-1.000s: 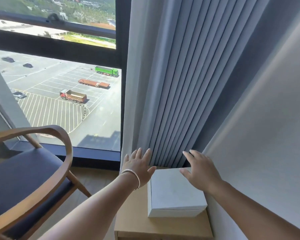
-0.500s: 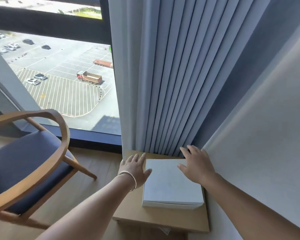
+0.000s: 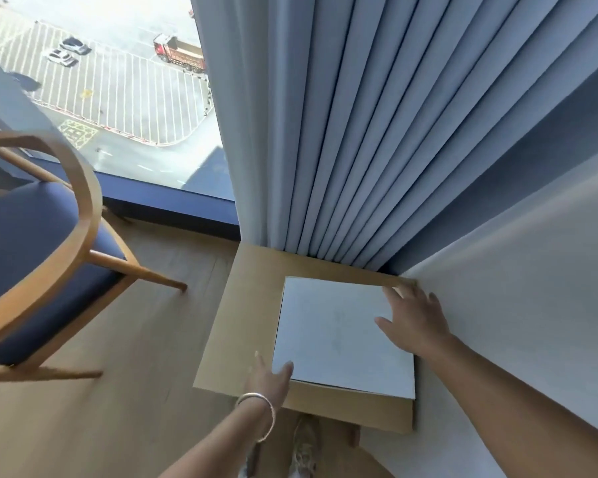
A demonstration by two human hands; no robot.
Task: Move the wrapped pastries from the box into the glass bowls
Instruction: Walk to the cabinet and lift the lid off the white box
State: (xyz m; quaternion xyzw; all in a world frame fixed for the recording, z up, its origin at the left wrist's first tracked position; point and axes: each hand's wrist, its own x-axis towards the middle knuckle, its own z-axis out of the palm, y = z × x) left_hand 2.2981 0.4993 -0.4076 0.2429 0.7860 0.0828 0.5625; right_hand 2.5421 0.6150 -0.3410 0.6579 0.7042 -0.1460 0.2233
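A closed white square box [image 3: 335, 336] lies flat on a small wooden side table [image 3: 246, 305] in the corner by the wall. My left hand [image 3: 268, 377], with a bangle on the wrist, is at the box's near left corner, fingers spread, the thumb touching the edge. My right hand [image 3: 413, 319] rests flat on the box's right side near the far corner, fingers apart. Neither hand grips anything. No pastries or glass bowls are in view.
A wooden armchair [image 3: 80, 215] with a dark blue seat stands at the left on the wood floor. Grey-blue curtains [image 3: 359, 132] hang right behind the table. A pale wall [image 3: 532, 305] runs along the right. A window [image 3: 111, 81] is at the back left.
The view has tilted down towards the table. My left hand has slid from the box's far left side to its near left corner. My right hand stays on the box's right side.
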